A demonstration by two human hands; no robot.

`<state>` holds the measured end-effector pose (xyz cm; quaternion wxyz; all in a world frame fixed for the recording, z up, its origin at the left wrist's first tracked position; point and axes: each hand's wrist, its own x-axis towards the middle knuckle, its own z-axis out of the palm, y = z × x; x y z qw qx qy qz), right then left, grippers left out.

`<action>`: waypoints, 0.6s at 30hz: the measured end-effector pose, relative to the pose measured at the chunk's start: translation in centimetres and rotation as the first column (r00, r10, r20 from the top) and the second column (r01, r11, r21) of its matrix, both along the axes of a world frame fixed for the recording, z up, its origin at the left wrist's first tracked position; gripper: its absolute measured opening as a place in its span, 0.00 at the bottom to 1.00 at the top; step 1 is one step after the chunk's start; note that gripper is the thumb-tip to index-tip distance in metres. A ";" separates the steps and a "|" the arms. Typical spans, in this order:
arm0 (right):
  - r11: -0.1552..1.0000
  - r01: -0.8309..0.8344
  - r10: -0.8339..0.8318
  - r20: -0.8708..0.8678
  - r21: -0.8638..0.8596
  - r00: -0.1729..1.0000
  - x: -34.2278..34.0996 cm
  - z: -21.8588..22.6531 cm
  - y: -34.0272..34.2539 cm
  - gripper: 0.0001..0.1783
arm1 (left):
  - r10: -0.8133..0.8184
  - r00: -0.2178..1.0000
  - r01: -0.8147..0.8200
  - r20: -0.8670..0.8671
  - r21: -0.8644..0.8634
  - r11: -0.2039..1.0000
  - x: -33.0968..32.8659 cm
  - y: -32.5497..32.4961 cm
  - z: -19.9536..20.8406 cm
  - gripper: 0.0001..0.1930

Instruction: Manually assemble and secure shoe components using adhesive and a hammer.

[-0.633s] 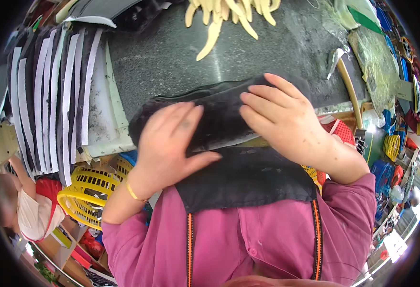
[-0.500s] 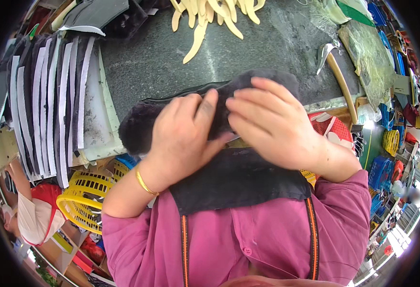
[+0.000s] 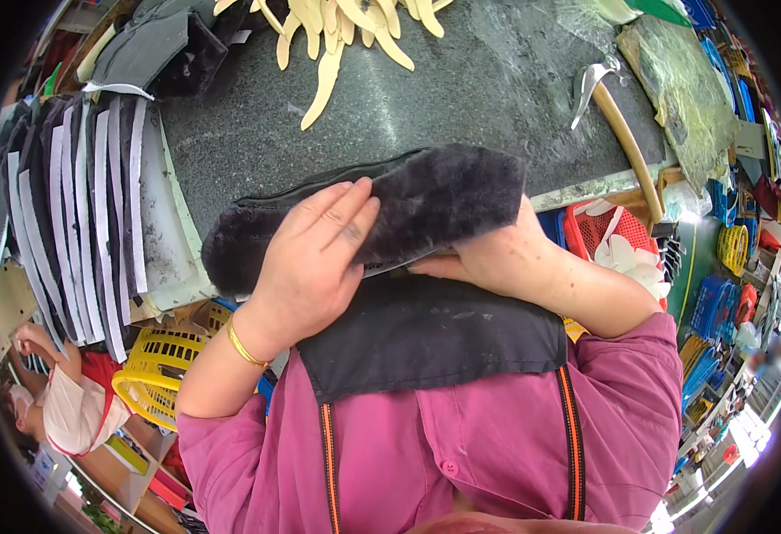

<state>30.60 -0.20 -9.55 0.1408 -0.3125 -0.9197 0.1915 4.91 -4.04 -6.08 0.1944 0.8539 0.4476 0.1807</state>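
A long piece of dark plush fleece [image 3: 448,191] with a black smooth backing lies across the near edge of the work table. My left hand [image 3: 315,245] rests on its left half, fingers stretched out flat over the pile and held close together. Around the right end my right hand [image 3: 488,254] holds the piece, its fingers mostly hidden behind or under the fleece and its thumb showing along the lower edge. A strip of the backing shows along the far edge. Below the fleece hangs my black apron [image 3: 426,334].
Cream curved strips [image 3: 337,53] lie on the dark table slab [image 3: 462,98]. A wooden-handled hammer [image 3: 626,138] sits at the right. Upright layered white-edged pieces [image 3: 79,214] line the left. Yellow baskets [image 3: 155,369] and a red basket [image 3: 591,236] stand below; another person [image 3: 70,400] is at far left.
My right hand has moved from above the fleece to under its right end, uncovering the pile. My left hand has flattened on the piece. The whole view has shifted slightly.
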 end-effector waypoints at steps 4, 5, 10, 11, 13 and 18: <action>0.994 0.022 -0.026 -0.036 -0.110 0.999 0.9 -0.9 1.0 0.29 | -0.015 0.997 0.021 -0.082 0.075 0.997 0.3 -0.8 -1.1 0.23; 0.995 -0.029 0.028 -0.011 -0.099 1.000 1.3 -0.5 1.8 0.28 | -0.014 0.995 0.023 -0.094 0.096 0.995 0.2 -0.8 -1.2 0.21; 0.937 -0.105 0.032 -0.218 -0.333 0.975 2.0 5.6 6.5 0.23 | -0.009 0.993 0.028 -0.114 0.161 0.987 0.7 -0.4 -1.3 0.14; 0.951 -0.150 0.042 -0.367 -0.271 0.929 1.7 6.6 7.0 0.22 | -0.003 0.992 0.026 -0.128 0.173 0.985 0.9 -0.4 -1.4 0.13; 0.978 -0.112 0.058 -0.284 -0.177 0.957 0.8 7.8 6.9 0.22 | 0.006 0.991 0.018 -0.135 0.181 0.983 1.1 -0.4 -1.4 0.13; 0.939 -0.335 0.333 -0.032 -0.083 0.942 -2.2 3.2 5.0 0.33 | 0.009 0.986 0.011 -0.169 0.117 0.993 0.4 -1.0 -0.7 0.20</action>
